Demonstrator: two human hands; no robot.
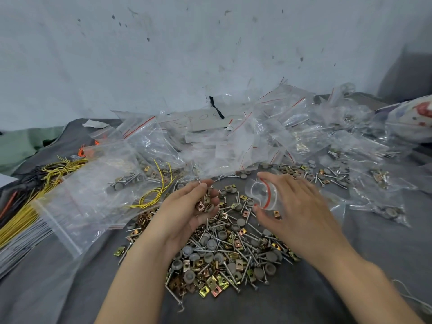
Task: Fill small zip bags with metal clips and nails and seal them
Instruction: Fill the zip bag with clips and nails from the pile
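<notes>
Pale wall (pixel 210 54) at back, scuffed with dark marks. Grey cloth (pixel 58 288) covers the work surface below it.

Heap of zip bags (pixel 233 136) runs along the far side of the cloth against the wall. They are clear with red seal strips, and many on the right hold hardware. One large clear bag (pixel 77 206) lies flat at left, partly over a bundle of yellow wires (pixel 21 220).

Loose pile (pixel 222 253) at centre, directly under and between both forearms: brass and copper-toned metal clips, steel nails and round grey caps (pixel 187 250), all mixed.

Left hand (pixel 187 211) is palm-up over the far edge of the pile. It is cupped, fingers curled partway round a handful of hardware (pixel 203 205): copper clips, a grey cap, some nails.

Right hand (pixel 297 206) is just beside it, back of hand to camera, motion-blurred. Thumb and fingers pinch a small zip bag (pixel 261 195), raised above the pile. Its red-striped mouth is pulled open and faces the left hand. Cannot tell whether the bag holds anything.
</notes>
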